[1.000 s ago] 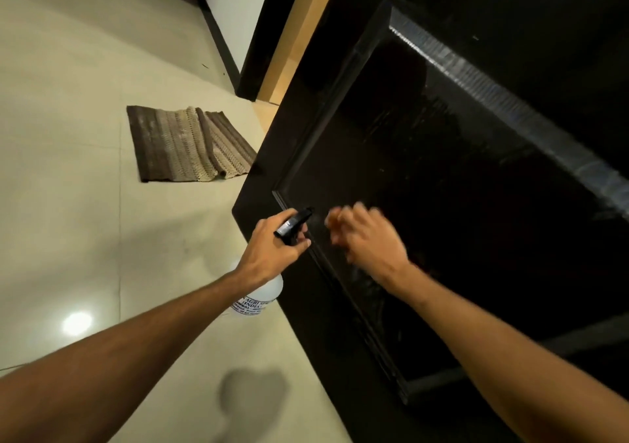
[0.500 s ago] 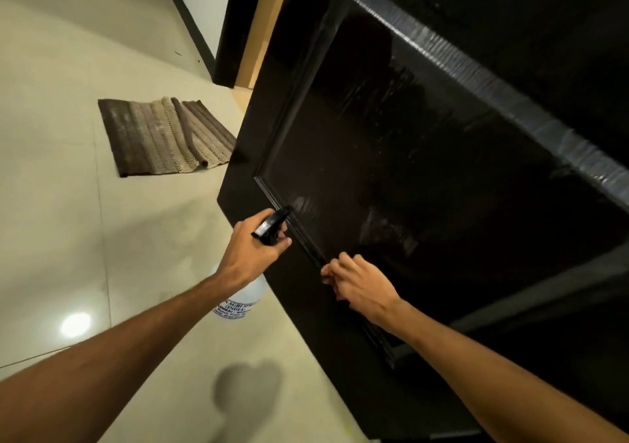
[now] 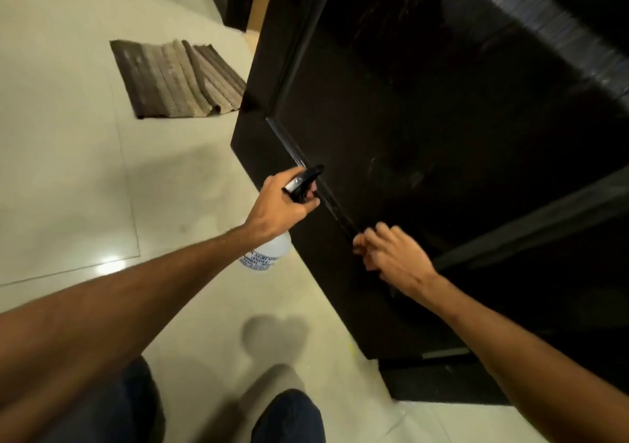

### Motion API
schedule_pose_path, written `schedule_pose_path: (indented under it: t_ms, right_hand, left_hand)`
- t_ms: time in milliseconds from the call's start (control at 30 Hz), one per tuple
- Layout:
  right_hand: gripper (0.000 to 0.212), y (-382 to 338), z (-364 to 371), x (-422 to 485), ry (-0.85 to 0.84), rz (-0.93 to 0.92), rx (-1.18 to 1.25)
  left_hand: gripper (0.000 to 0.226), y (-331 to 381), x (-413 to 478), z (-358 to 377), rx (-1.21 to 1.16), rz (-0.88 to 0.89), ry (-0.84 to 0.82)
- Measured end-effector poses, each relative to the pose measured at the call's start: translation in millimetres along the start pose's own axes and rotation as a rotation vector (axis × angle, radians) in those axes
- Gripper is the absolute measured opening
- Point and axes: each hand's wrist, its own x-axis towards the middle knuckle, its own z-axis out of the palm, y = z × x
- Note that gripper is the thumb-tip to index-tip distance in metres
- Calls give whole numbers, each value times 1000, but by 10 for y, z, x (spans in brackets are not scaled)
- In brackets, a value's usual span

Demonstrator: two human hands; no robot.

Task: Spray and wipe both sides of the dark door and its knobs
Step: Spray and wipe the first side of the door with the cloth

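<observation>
1. Head view: the dark door (image 3: 442,119) fills the right half of the scene, running from the far top edge down to the near floor. Its glossy recessed panel shows faint streaks and a pale reflection along the upper right.
2. The left hand (image 3: 277,209) is at the door's left side, just beside the raised moulding of the panel. Its fingers are wrapped round the black trigger head of a spray bottle (image 3: 270,255), whose nozzle points at the door.
3. The bottle's pale, labelled body hangs below that hand, over the floor.
4. The right hand (image 3: 394,259) is nearer and further right, against the lower left corner of the panel, with its fingers curled in toward the moulding. It is blurred, so I cannot tell whether the fingers pinch anything or only press on the wood.
5. The pale tiled floor (image 3: 68,153) takes up the left half. A striped brown mat (image 3: 177,78) lies on it at the far left, its right end just beside the door's edge.
6. At the near bottom edge are two knees in dark trousers (image 3: 289,415), with a soft shadow on the floor just beyond them.
</observation>
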Motion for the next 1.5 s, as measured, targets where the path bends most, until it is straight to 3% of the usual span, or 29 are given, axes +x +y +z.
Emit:
schedule_pose_path:
  t_ms: [100, 167, 267, 333, 400, 533, 633, 700, 800, 833, 933, 1100, 1167, 1300, 1433, 1500]
  right_hand:
    - [68, 319, -365, 208, 141, 241, -100]
    - [65, 445, -486, 352, 178, 399, -88]
    - [46, 0, -154, 227, 84, 197, 23]
    - [48, -314, 120, -93, -85, -11, 37]
    - [57, -257, 71, -333, -125, 2, 50]
    - [57, 422, -534, -560, 188, 368, -55]
    - [49, 619, -659, -769, 312, 692, -5]
    - [50, 361, -528, -830, 256, 615, 42]
    - [50, -121, -203, -896, 65, 284, 57]
    - [49, -106, -289, -992, 30, 303, 36]
    - [55, 360, -607, -1060, 228, 496, 46]
    - [53, 1166, -1401, -1292, 603, 1034, -9]
    - [65, 1048, -1366, -1201, 550, 978, -14]
    - [79, 897, -1263, -1000, 292, 676, 24]
    - [81, 1315, -1634, -879, 533, 1040, 32]
    - [76, 1293, -1641, -711, 573, 1064, 28]
  left_hand:
    - [30, -75, -155, 1, 20, -26, 9]
    - [29, -118, -248, 127, 15, -49, -18]
    - [29, -68, -338, 275, -5, -62, -25]
    - [32, 28, -302, 308, -24, -56, -35]
    - [32, 102, -230, 291, -25, -25, -49]
    - [23, 196, -204, 331, 4, 21, -51]
    - [20, 331, -329, 542, -55, 17, -94]
    - [21, 464, -408, 662, -88, 41, -103]
    - [26, 616, -398, 729, -139, 53, -113]
    - [26, 747, -389, 730, -130, 83, -106]
    - [24, 951, -303, 695, -142, 138, -138]
    - [21, 1275, -181, 711, -113, 216, -141]
    - [19, 1386, -154, 754, -130, 236, -148]
    - [17, 1622, -49, 742, -165, 233, -148]
    - [15, 1747, 95, 594, -186, 213, -129]
    - [16, 1695, 175, 520, -161, 210, -107]
